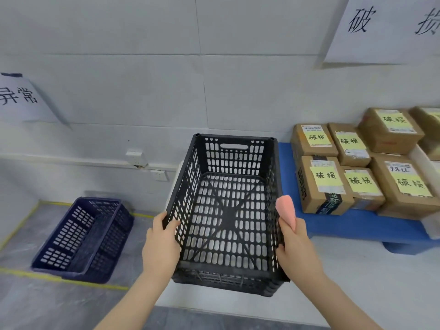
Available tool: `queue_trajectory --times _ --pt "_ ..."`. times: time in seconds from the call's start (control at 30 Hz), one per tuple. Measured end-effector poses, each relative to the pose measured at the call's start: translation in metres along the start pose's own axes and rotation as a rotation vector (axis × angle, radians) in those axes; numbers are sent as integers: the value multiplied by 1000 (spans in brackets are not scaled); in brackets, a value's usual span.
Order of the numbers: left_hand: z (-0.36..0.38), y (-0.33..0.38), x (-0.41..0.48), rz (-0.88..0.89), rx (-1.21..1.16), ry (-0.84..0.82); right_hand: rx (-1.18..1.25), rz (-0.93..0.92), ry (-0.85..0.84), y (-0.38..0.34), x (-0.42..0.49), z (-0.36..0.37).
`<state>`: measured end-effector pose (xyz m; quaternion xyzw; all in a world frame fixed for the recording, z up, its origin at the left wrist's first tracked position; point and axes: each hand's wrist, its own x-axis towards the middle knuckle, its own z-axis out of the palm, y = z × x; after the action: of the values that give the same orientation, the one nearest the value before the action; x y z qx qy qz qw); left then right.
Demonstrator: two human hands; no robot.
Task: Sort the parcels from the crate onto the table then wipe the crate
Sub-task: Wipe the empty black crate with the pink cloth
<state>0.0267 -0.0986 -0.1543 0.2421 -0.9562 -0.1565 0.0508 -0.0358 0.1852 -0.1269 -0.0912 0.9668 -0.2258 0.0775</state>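
An empty black slotted crate (234,160) is held up in front of me, tilted so its floor faces me. My left hand (160,244) grips its left rim, thumb hooked over the edge. My right hand (296,248) grips the right rim and pinches a pink cloth (286,210) against it. Several brown cardboard parcels (326,184) with yellow handwritten labels sit packed together on the blue platform (352,227) at the right.
A dark blue slotted crate (83,239) lies on the grey floor at the left, inside yellow tape lines. White paper signs hang on the wall at upper right (390,29) and far left (21,98). Wall sockets (135,158) sit behind the black crate.
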Motion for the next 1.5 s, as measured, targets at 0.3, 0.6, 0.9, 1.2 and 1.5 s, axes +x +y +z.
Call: queue_trajectory --times 0.3,0.6,0.9,1.2,1.5 --pt "3 10 -44 -10 -8 18 7 73 24 24 -31 -2" --pt "-7 19 -48 69 41 20 29 107 -6 20 -37 -17" --pt "0 50 63 114 13 -109 -129 15 197 -1 57 -49" --pt "11 35 39 41 -24 -50 -196 38 120 17 46 -10" --pt "2 31 -15 2 -28 -110 -83 -31 81 37 1 -11"
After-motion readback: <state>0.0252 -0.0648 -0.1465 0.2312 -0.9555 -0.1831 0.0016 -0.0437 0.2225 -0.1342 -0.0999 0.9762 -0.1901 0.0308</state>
